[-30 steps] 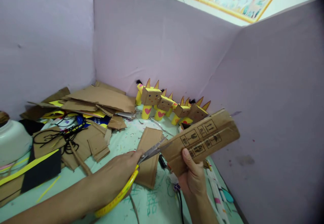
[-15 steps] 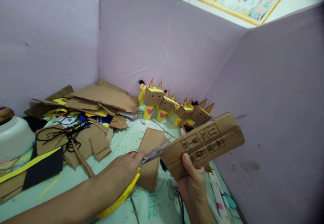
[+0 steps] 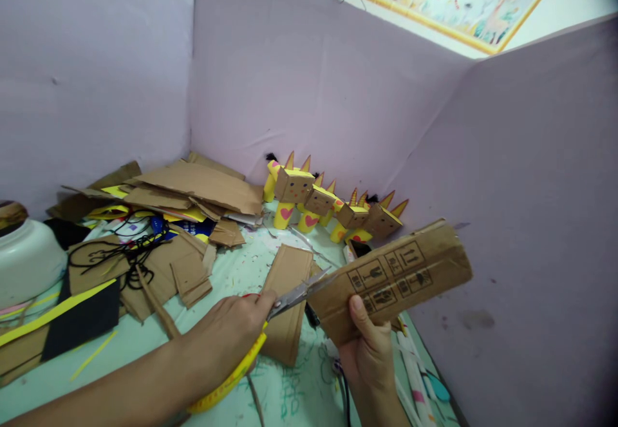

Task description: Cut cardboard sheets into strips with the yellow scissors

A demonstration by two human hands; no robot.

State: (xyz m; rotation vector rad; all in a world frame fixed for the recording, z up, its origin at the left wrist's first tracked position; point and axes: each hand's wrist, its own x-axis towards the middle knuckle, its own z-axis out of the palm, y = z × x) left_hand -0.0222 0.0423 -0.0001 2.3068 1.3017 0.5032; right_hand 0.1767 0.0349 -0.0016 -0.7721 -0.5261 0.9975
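Note:
My left hand is closed round the red-handled scissors, whose blades meet the left edge of a printed cardboard piece. Its fingers and most of the handles are hidden behind the hand. A yellow measuring tape curves beneath this hand and wrist; I cannot tell whether it is gripped. With the thumb across its front, my right hand grips the cardboard piece from below and holds it tilted above the table. Behind the scissors, a plain cardboard strip lies on the green tablecloth.
Several yellow figures with cardboard heads and pointed horns stand at the back. A pile of cardboard scraps, black cord and black card covers the left side. A white pot stands at far left. Lilac walls enclose the table.
The scissor blades have come closer together at the cardboard edge. The cardboard piece and my right hand have shifted slightly right and down in view.

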